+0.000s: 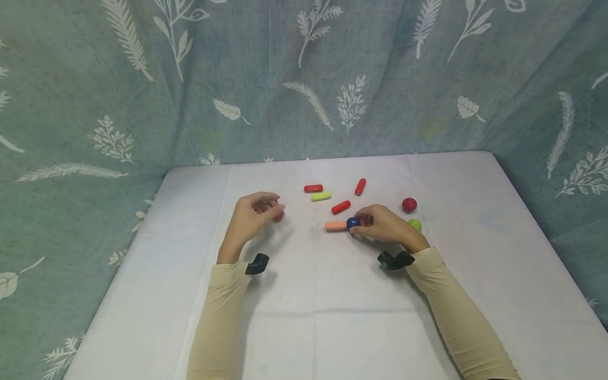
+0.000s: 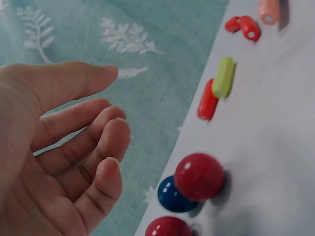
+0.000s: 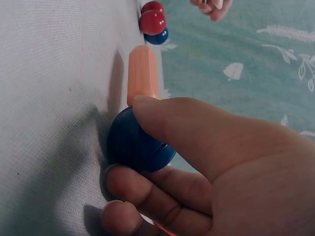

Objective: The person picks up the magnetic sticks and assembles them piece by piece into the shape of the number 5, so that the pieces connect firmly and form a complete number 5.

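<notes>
My right hand (image 1: pixel 382 227) pinches a dark blue ball (image 3: pixel 140 142) between thumb and fingers. One end of an orange stick (image 3: pixel 142 73) meets this ball, right by the thumb tip, and the stick points left in the head view. My left hand (image 2: pixel 74 132) holds nothing; its fingers are loosely bent, the thumb apart from them. In the head view it hovers beside a red ball (image 1: pixel 278 215), partly covering the things behind. The left wrist view shows a glossy red ball (image 2: pixel 199 176) against another blue ball (image 2: pixel 174 195), and a second red ball (image 2: pixel 169 227) close by.
Beyond the hands lie red sticks (image 1: pixel 341 207) and a yellow-green stick (image 1: pixel 321 196). A dark red ball (image 1: pixel 409 205) and a green ball (image 1: pixel 415 225) sit near the right wrist. A leaf-patterned curtain (image 1: pixel 266 105) borders the white table (image 1: pixel 304 338) at the back and sides.
</notes>
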Available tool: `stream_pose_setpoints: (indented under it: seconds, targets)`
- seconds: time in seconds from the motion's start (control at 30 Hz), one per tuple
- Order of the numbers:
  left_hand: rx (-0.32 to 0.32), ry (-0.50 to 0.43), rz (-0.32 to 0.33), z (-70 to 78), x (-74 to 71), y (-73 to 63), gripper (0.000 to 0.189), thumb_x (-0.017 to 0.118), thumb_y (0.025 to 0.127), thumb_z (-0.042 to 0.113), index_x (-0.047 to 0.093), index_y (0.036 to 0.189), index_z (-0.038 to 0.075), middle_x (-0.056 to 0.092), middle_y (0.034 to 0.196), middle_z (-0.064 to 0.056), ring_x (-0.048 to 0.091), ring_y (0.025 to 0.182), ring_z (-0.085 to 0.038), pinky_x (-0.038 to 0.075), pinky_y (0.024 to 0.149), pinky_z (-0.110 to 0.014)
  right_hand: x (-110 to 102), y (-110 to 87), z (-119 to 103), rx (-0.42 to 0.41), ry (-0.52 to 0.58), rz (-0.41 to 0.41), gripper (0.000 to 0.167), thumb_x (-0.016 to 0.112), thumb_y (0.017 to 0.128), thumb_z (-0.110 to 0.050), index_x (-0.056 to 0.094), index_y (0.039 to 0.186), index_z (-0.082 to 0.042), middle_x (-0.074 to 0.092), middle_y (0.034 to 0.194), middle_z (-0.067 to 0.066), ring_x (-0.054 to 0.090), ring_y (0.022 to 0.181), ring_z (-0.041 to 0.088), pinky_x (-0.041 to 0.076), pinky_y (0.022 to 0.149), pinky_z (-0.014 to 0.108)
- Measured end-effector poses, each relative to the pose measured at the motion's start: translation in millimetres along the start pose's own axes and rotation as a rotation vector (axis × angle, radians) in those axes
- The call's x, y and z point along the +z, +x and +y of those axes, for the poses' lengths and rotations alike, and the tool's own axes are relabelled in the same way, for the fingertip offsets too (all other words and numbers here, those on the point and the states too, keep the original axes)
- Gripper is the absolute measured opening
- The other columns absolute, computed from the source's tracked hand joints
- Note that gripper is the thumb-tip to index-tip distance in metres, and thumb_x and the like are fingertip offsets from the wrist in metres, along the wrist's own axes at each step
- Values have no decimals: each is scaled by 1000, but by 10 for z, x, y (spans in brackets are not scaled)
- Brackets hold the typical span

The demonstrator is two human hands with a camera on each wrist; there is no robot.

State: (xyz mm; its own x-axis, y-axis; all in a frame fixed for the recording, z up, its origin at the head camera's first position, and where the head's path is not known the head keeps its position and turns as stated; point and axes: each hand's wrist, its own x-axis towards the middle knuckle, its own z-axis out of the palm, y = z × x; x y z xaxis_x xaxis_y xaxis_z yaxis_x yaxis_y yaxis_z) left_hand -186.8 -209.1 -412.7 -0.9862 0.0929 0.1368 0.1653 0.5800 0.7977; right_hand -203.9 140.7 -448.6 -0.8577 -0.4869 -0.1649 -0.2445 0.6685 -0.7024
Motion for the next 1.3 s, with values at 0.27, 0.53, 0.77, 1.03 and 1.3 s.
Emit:
stream_pose_setpoints:
  seconds: [0.27, 0.53, 0.77, 1.03, 1.3]
  targets:
    - [-12, -40, 87, -110, -199, -11, 37, 79, 92, 35, 74, 119, 9, 70, 100, -9, 70, 86, -26, 54, 69, -21, -14, 5, -25, 0, -10, -6, 41, 79, 92, -26, 71, 124, -2, 67, 94, 7, 56, 86, 20, 46, 71, 29]
    - [-54, 8, 159, -195, -246, 9, 36, 77, 93, 33, 74, 120, 8, 71, 103, -11, 64, 93, -14, 50, 79, -19, -24, -15, -26, 9, 4, 1, 38, 79, 91, -25, 71, 121, -2, 62, 88, 6, 53, 81, 19, 43, 67, 28]
    - [-114, 4, 187, -321, -251, 4, 37, 77, 93, 30, 73, 121, 6, 70, 107, -14, 62, 98, -21, 48, 82, -30, -10, -14, -12, -1, 5, -2, 39, 79, 91, -26, 71, 121, -2, 62, 88, 6, 52, 81, 18, 42, 67, 27]
    - [-208, 24, 201, -503, -243, 5, 44, 78, 93, 33, 72, 125, 4, 69, 111, -14, 60, 95, -17, 47, 75, -25, -1, -15, -7, 19, 5, -7, 47, 78, 92, -27, 68, 129, 1, 68, 96, 9, 57, 87, 21, 48, 73, 29]
    - [-302, 27, 117, -597, -223, 7, 51, 76, 94, 38, 68, 131, 4, 68, 118, -17, 61, 87, -16, 51, 66, -20, 7, -4, 14, 24, 7, -5, 46, 79, 91, -27, 69, 127, -1, 68, 93, 7, 57, 86, 21, 48, 74, 29]
